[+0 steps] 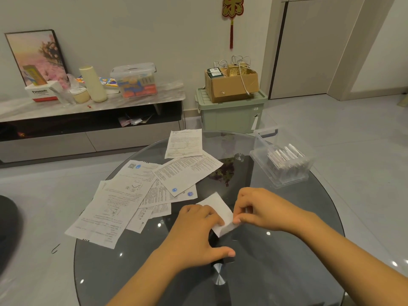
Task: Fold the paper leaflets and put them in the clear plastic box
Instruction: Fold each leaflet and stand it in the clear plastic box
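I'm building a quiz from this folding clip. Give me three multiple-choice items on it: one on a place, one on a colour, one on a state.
1. Where does the clear plastic box stand?
A. far right of the glass table
B. on the floor
C. on the sideboard

2. What colour is the storage bin under the cardboard box?
A. red
B. pale green
C. black

3. What is the right hand doing?
A. hanging idle
B. reaching into the box
C. pinching the folded leaflet

Answers: 1 A, it sits at the table's far right edge. 2 B, its lid and walls are pale green. 3 C, its fingertips pinch the paper's edge while the left hand presses it down.
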`<control>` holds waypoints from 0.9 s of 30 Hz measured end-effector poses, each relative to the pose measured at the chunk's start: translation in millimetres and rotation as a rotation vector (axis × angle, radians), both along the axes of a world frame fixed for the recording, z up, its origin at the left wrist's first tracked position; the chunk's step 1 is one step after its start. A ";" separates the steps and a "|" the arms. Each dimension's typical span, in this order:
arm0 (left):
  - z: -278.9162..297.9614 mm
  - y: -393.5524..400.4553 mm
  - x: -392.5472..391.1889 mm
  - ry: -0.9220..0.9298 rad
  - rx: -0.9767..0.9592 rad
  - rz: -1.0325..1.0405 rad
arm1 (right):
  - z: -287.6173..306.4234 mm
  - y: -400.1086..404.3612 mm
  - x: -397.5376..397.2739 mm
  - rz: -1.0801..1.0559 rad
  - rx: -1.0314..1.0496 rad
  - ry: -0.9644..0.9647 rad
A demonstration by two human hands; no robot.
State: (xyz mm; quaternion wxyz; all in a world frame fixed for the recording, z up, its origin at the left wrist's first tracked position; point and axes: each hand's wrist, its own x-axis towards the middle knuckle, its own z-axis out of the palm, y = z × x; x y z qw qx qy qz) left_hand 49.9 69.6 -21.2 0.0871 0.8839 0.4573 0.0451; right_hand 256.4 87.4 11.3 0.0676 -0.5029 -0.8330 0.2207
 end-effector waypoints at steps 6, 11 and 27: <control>0.5 -3.2 11.9 -0.287 -0.070 0.161 | -7.0 -2.3 -8.3 -0.104 0.031 0.223; -5.8 3.9 12.3 -0.486 -0.153 0.302 | -18.7 0.3 -11.8 -0.200 -0.032 0.237; -5.0 7.7 4.0 -0.047 0.070 0.055 | -26.7 3.5 -13.2 0.111 0.238 -0.201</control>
